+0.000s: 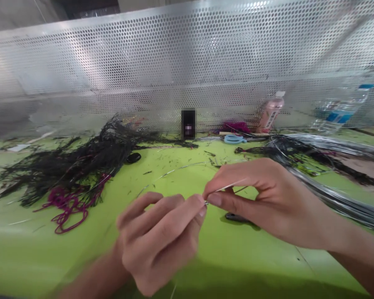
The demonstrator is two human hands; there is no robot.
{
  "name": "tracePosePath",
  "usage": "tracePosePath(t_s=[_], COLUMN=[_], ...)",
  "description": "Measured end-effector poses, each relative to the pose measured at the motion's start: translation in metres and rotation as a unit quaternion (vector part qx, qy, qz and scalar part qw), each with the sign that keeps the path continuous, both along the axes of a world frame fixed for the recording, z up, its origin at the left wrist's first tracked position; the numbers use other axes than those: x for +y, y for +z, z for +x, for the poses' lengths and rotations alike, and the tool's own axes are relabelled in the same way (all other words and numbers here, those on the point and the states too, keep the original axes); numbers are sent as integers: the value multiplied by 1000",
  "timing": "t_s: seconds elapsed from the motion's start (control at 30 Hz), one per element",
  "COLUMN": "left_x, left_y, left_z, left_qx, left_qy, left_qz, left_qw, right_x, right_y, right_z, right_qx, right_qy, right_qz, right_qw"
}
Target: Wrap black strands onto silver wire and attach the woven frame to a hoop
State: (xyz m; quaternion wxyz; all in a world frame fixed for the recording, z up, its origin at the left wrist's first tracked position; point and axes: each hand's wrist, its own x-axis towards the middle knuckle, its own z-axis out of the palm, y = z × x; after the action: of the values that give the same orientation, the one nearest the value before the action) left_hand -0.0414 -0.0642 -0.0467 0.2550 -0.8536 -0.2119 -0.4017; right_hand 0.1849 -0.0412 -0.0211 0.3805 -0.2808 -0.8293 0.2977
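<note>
My left hand (pixel 160 238) and my right hand (pixel 262 199) meet above the green table (pixel 34 249), fingertips pinched together on a thin silvery wire (pixel 227 187). The wire runs from the pinch back over my right forefinger. My left fingers are curled and smeared by motion. A small dark object (pixel 237 217) lies on the table under my right hand.
A heap of black strands (pixel 81 162) with magenta cord (pixel 67 205) lies left. A bundle of steel wires (pixel 336 195) runs along the right. Blue scissors (pixel 233 139), a pink bottle (pixel 271 112), a water bottle (pixel 343 110) and a small black device (pixel 188 123) stand before the perforated metal screen (pixel 174 62).
</note>
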Motion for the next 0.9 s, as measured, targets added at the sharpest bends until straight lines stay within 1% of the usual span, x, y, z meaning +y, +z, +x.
tracePosePath(t_s=[0.1,0.17,0.27,0.4,0.5,0.63,0.7,0.8,0.9], left_x=[3,5,8,14,17,21,23,25,25], left_y=[1,1,0,-4,-8,-12,-13,-8,4], left_z=[-2,-4,-2,7,11,14,16,17,16], left_qx=[52,79,91,61,45,-15,-44,-75,-87], left_qy=[-20,-19,-29,-50,-49,-62,-67,-58,-47], left_qz=[92,131,163,174,167,92,58,26,2], left_qw=[994,988,982,982,984,994,995,995,995], right_x=[2,3,3,1,1,5,9,17,22], right_y=[3,5,5,1,-1,-2,0,6,16], right_z=[-3,-6,-11,-15,-18,-18,-16,-10,-5], right_qx=[-23,-33,-46,-51,-47,-27,-27,-9,27], right_qy=[-15,-25,-44,-73,-90,-109,-95,-45,-10], right_qz=[26,38,33,20,11,10,-30,-91,-90], right_qw=[999,998,997,996,995,994,995,995,996])
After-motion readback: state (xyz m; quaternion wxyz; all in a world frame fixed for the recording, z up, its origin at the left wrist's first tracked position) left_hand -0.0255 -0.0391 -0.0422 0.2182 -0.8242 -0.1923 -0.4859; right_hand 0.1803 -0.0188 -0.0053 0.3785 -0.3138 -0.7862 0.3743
